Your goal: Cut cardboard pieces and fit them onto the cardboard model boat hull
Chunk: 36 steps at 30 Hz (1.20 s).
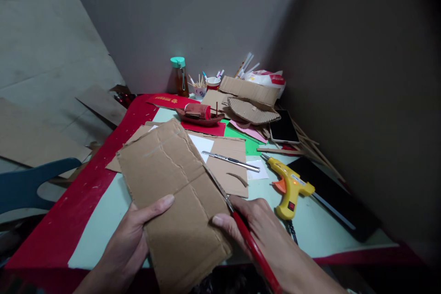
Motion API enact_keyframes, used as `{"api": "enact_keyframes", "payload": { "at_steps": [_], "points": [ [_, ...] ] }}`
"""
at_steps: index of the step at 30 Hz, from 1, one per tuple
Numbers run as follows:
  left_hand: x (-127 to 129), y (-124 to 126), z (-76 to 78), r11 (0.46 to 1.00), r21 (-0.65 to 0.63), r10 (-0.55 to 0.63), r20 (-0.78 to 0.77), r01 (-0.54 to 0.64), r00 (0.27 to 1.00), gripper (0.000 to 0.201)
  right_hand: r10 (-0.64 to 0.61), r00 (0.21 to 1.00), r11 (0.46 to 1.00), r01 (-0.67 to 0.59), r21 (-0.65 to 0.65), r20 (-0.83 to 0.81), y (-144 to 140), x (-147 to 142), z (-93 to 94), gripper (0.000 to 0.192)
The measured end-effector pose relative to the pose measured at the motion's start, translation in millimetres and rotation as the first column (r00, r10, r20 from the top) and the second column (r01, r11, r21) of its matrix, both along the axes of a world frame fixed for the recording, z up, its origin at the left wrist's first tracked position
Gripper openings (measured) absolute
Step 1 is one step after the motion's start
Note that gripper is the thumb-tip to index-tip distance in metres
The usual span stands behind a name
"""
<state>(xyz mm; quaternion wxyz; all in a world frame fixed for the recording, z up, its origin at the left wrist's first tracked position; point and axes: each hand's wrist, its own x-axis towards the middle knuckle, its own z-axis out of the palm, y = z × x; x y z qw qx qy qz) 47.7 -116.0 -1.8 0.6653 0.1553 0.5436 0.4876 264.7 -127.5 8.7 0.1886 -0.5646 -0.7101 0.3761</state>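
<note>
A large creased brown cardboard sheet (172,183) is held above the near edge of the table. My left hand (129,239) grips its left edge with the thumb on top. My right hand (265,234) holds red-handled scissors (253,248), whose blades lie along the sheet's right edge, while the thumb presses on the cardboard.
A yellow glue gun (289,186), a utility knife (230,161), a phone (283,127), a small red model boat (200,114), more cardboard pieces (250,110), coloured paper, a bottle (179,76) and cups of sticks lie on the pale table (103,225). A blue chair (31,181) stands at left.
</note>
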Motion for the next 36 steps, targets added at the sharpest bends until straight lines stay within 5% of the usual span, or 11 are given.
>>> {"api": "enact_keyframes", "payload": {
  "at_steps": [8,16,23,31,36],
  "points": [
    [1,1,0.7,1.000,0.021,0.002,0.000,-0.002,1.000,0.094,0.052,0.997,0.998,-0.053,-0.015,-0.049,9,3,17.8,0.047],
    [4,0,3.1,1.000,0.019,0.019,0.015,-0.019,1.000,0.092,0.026,1.000,0.998,-0.026,0.054,0.006,14,-4,0.8,0.048],
    [-2,10,3.5,0.990,-0.133,0.070,0.173,-0.047,0.983,0.059,0.028,0.999,0.999,-0.029,0.031,0.024,14,-4,-5.1,0.051],
    [3,14,2.5,0.993,0.054,0.102,-0.016,-0.101,0.995,0.048,0.033,0.995,0.999,-0.031,0.030,-0.092,16,-7,12.7,0.041],
    [5,6,5.9,0.992,0.073,0.109,-0.027,-0.107,0.994,0.050,0.009,0.998,0.999,-0.006,0.051,-0.056,19,-10,3.2,0.041]
  ]
}}
